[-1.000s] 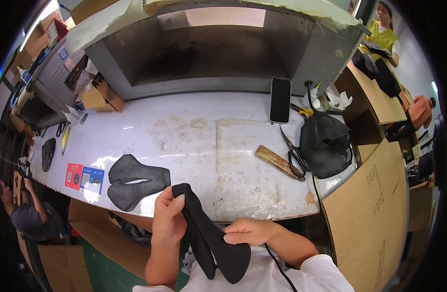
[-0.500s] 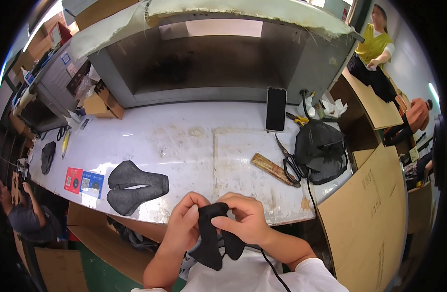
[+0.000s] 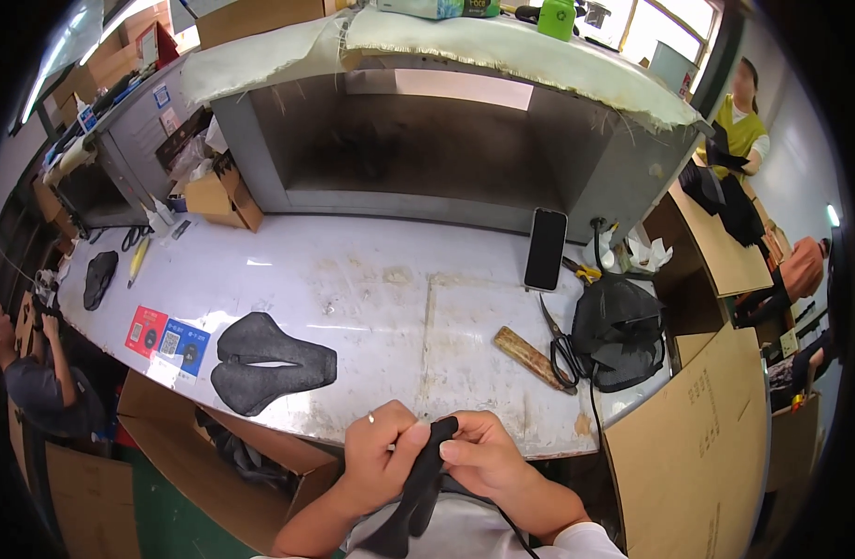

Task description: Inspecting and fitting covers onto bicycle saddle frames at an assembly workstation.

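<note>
At the table's near edge I hold a black, saddle-shaped fabric cover [image 3: 418, 496] with both hands. My left hand [image 3: 379, 456] is closed, thumb and fingers pinching its upper end. My right hand [image 3: 488, 455] pinches the same narrow end from the other side, thumb on top. The rest of the cover hangs toward my lap, seen nearly edge-on. A dark grey bicycle saddle cover [image 3: 301, 371] with a slit in its middle lies flat on the white table [image 3: 371, 307], left of my hands.
To the right lie a worn wooden tool [image 3: 530, 359], black scissors [image 3: 561, 352], a black mesh bag [image 3: 623, 326] and a phone [image 3: 546, 250]. Red and blue cards [image 3: 171, 343] lie left. A grey hollow cabinet [image 3: 409, 200] stands behind; cardboard boxes [image 3: 157, 424] flank me. Other people work nearby.
The cover has turned from showing its broad face to nearly edge-on, and both hands have closed in around its upper end. The view has shifted slightly.
</note>
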A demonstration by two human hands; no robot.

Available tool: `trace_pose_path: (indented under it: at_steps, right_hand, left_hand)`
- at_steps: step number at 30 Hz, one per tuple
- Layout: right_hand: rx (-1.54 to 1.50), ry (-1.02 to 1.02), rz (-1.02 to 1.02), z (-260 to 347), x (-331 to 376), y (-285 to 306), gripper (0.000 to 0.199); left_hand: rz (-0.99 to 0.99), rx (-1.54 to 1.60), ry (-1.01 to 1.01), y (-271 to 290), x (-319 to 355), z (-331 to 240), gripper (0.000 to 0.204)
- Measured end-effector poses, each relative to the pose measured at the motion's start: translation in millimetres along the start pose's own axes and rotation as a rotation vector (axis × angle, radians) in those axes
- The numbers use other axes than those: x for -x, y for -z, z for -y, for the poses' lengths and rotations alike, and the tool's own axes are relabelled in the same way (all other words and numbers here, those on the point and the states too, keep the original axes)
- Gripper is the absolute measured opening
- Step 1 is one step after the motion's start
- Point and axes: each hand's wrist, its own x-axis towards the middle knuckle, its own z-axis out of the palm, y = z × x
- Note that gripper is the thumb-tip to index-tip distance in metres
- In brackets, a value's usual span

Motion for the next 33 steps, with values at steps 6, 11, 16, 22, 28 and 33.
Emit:
trace_pose_path:
  at_steps: [6,11,16,22,28,33]
  right_hand:
    - [0.018,0.076,-0.043,-11,-1,20,0.016]
    - [0.109,0.16,-0.099,-4,-3,2,0.016]
    - [0.03,0.096,-0.022,0,-4,-3,0.017]
    - [0.077,0.116,-0.083,-2,-10,-1,0.017]
    - [0.663,0.683,-0.275,-13,-22,-29,0.025]
    - [1.332,0.819,0.04,-17,3,-18,0.034]
  left_hand:
    - [0.218,0.337,0.411,15,2,-1,0.024]
    - [0.203,-0.065,0.134,15,1,-15,0.034]
    - [0.245,0.506,0.454,14,6,1,0.033]
    - [0.344,0.579,0.624,28,10,5,0.03]
    - [0.301,0.179,0.426,31,3,-16,0.022]
    - [-0.235,0.453,0.199,19,16,1,0.012]
